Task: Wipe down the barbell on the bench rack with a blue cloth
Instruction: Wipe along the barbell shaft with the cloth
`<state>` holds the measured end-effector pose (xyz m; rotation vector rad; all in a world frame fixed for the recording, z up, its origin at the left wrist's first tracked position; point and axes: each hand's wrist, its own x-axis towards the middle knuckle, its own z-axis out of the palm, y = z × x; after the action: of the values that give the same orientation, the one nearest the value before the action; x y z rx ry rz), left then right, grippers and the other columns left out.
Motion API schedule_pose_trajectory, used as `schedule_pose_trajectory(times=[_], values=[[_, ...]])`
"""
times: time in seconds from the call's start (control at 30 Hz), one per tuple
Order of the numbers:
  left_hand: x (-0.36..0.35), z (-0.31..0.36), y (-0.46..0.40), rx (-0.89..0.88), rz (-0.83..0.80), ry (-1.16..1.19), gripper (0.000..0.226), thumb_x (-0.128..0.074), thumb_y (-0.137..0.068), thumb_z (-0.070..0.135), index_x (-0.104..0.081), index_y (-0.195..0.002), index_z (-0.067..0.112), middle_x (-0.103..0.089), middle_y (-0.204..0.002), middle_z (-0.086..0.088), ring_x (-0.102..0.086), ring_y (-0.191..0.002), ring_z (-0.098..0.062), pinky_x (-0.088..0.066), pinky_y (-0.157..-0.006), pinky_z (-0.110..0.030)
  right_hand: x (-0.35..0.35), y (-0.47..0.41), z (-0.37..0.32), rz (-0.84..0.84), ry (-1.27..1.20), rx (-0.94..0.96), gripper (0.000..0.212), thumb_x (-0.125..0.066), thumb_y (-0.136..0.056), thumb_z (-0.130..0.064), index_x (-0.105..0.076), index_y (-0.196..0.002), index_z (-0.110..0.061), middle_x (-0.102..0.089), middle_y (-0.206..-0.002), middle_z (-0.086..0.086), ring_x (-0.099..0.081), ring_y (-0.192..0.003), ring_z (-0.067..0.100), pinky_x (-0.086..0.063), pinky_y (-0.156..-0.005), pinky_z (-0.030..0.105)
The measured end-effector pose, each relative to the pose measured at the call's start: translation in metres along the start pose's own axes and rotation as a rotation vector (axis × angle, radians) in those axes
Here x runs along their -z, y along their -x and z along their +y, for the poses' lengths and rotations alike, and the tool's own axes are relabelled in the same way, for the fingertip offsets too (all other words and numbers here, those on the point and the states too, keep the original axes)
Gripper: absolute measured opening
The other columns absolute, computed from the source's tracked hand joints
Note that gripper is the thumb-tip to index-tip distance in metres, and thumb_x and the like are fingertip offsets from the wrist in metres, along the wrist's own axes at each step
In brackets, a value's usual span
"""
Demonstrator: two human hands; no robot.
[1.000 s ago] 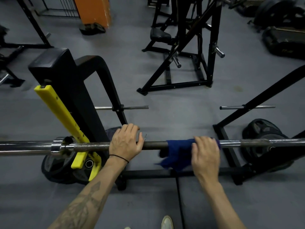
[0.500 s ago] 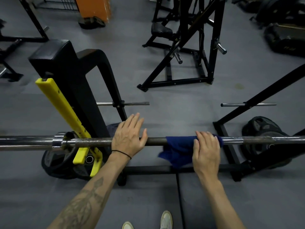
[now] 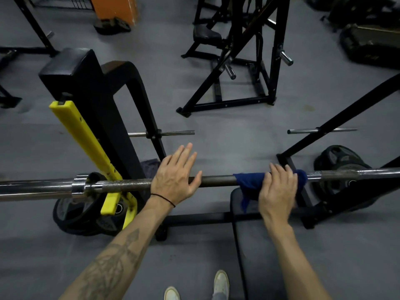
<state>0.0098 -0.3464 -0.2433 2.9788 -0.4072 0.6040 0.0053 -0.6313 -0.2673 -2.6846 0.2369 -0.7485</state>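
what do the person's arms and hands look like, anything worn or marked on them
Both forearms are bare, with no sleeves or gloves. The left hand has a thin black band round its wrist, and its forearm carries a large dark tattoo. The right hand and forearm show no markings.

Grey rubber floor (image 3: 227,126) is spreading under black machine frames (image 3: 238,61); an orange block (image 3: 114,7) is standing far back.
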Motion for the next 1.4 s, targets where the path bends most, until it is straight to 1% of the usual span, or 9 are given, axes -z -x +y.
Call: schedule_pose_trajectory(times=[0.1, 0.3, 0.53, 0.73, 0.93, 1.07, 1.2, 1.3, 1.4], values=[[-0.002, -0.003, -0.001, -0.05, 0.006, -0.027, 0.062, -0.038, -0.101, 0.048, -0.056, -0.142, 0.006, -0.041, -0.158, -0.016, -0.044, -0.143, -0.032, -0.04, -0.108, -0.045, -0.021, 0.021, -0.067, -0.001, -0.112, -0.033, 0.048, -0.037, -0.106, -0.032, -0.065, -0.13, -0.002, -0.064, -0.133, 0.017, -0.047, -0.138, 0.04, -0.018, -0.124, 0.054], [-0.005, 0.0, 0.002, -0.101, -0.007, -0.023, 0.055, -0.036, -0.105, 0.039, -0.051, -0.144, 0.005, -0.034, -0.161, -0.019, -0.034, -0.148, -0.035, -0.031, -0.118, -0.049, 0.0, 0.028, -0.034, -0.193, -0.03, 0.561, 0.055, -0.038, -0.108, -0.038, -0.048, -0.15, -0.004, -0.05, -0.153, 0.014, -0.045, -0.143, 0.032, -0.026, -0.124, 0.045], [-0.007, 0.06, -0.01, -0.044, -0.002, 0.088, 0.045, -0.037, -0.1, 0.028, -0.062, -0.128, 0.004, -0.049, -0.15, -0.02, -0.043, -0.143, -0.036, -0.041, -0.112, -0.05, -0.007, 0.023, -0.03, 0.012, -0.137, -0.064, 0.059, -0.041, -0.105, -0.038, -0.053, -0.141, 0.007, -0.05, -0.15, 0.024, -0.036, -0.147, 0.042, -0.017, -0.124, 0.054], [-0.014, 0.081, -0.032, 0.011, 0.065, 0.056, 0.031, -0.043, -0.102, 0.031, -0.063, -0.104, 0.007, -0.059, -0.11, -0.016, -0.059, -0.101, -0.034, -0.048, -0.087, -0.045, 0.007, 0.018, 0.002, -0.224, -0.124, 0.605, 0.058, -0.033, -0.109, -0.04, -0.043, -0.153, -0.005, -0.039, -0.161, 0.012, -0.034, -0.151, 0.027, -0.022, -0.126, 0.044], [-0.02, 0.091, -0.028, 0.006, 0.217, -0.022, 0.035, -0.044, -0.104, 0.028, -0.052, -0.073, 0.016, -0.049, -0.066, -0.005, -0.047, -0.055, -0.024, -0.041, -0.05, -0.039, 0.009, 0.001, 0.036, -0.048, -0.15, 0.023, 0.059, -0.031, -0.109, -0.039, -0.05, -0.146, 0.002, -0.048, -0.154, 0.018, -0.035, -0.149, 0.033, -0.013, -0.128, 0.046], [-0.013, 0.093, -0.04, 0.096, 0.031, 0.022, 0.039, -0.042, -0.099, 0.03, -0.057, -0.067, 0.014, -0.059, -0.061, -0.006, -0.057, -0.051, -0.028, -0.043, -0.048, -0.035, -0.005, 0.031, -0.038, -0.142, -0.287, 0.228, 0.064, -0.028, -0.109, -0.046, -0.05, -0.147, 0.002, -0.05, -0.152, 0.018, -0.039, -0.147, 0.032, -0.015, -0.127, 0.047], [-0.005, 0.086, -0.069, 0.272, -0.458, 0.094, 0.042, -0.037, -0.104, 0.035, -0.061, -0.077, 0.014, -0.071, -0.092, -0.019, -0.066, -0.087, -0.04, -0.048, -0.075, -0.041, -0.007, 0.006, -0.003, -0.244, -0.16, 0.639, 0.058, -0.034, -0.109, -0.043, -0.053, -0.146, -0.002, -0.056, -0.147, 0.016, -0.051, -0.137, 0.033, -0.03, -0.121, 0.045], [-0.007, 0.08, -0.075, 0.344, -0.55, 0.157, 0.043, -0.039, -0.102, 0.036, -0.056, -0.07, 0.013, -0.068, -0.087, -0.018, -0.065, -0.084, -0.038, -0.049, -0.074, -0.038, 0.005, -0.027, 0.061, -0.126, -0.099, 0.421, 0.055, -0.033, -0.11, -0.04, -0.062, -0.133, 0.0, -0.065, -0.131, 0.019, -0.059, -0.121, 0.038, -0.038, -0.114, 0.05], [-0.011, 0.084, -0.061, 0.302, -0.311, 0.101, 0.057, -0.03, -0.103, 0.046, -0.055, -0.061, 0.017, -0.06, -0.062, -0.007, -0.061, -0.059, -0.029, -0.055, -0.065, -0.041, 0.019, -0.023, 0.069, -0.026, -0.102, 0.068, 0.051, -0.034, -0.108, -0.036, -0.06, -0.134, -0.001, -0.06, -0.137, 0.018, -0.05, -0.135, 0.035, -0.022, -0.125, 0.046]])
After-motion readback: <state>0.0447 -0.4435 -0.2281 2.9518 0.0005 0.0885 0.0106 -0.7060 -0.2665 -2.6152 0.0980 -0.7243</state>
